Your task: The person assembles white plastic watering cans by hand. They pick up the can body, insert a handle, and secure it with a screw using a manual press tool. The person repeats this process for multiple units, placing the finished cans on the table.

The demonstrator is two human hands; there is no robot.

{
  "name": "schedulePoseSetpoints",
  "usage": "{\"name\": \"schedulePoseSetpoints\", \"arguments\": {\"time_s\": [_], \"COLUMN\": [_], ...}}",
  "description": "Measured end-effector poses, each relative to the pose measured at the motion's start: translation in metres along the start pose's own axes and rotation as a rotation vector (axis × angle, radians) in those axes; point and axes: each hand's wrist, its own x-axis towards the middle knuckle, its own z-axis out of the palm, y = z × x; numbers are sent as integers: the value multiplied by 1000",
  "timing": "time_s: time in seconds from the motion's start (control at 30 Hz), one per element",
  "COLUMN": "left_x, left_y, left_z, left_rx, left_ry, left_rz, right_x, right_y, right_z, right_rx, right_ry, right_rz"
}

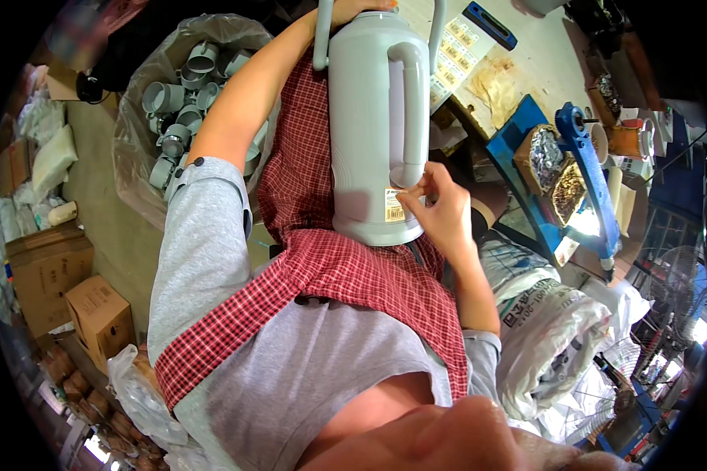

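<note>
A tall grey-green thermos jug [369,118] lies against my lap, its base toward me and its side handle [411,110] facing right. My left hand [359,8] is wrapped over the jug's far end at the upper edge of the picture, where the fingers are partly cut off. A small white and yellow printed label [394,206] sits low on the jug, below the handle. With thumb and fingers pinched together, my right hand [441,206] holds the right edge of that label against the jug's wall. A grey carrying handle [324,35] stands out at the far end.
To the left, a plastic-lined sack [137,133] holds many grey cup-like parts. A label sheet [457,51] lies on the table at upper right. Right of me are a blue lever tool [589,173], small metal parts in boxes [543,161], and white bags [550,330]. Cartons [100,318] stand lower left.
</note>
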Motion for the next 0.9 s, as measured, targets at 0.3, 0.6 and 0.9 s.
{"name": "schedulePoseSetpoints", "arguments": {"time_s": [0.3, 0.6, 0.9], "left_x": [-49, -44, 121], "left_y": [59, 292, 207], "left_z": [-34, -233, -341], "left_rx": [88, 730, 1501], "left_ry": [220, 783, 834], "left_rz": [-103, 366, 169], "right_x": [-13, 272, 524], "right_y": [59, -63, 21], "right_z": [-11, -231, -383], "right_rx": [-527, -298, -387], "right_ry": [-139, 498, 1021], "right_rz": [-516, -582, -306]}}
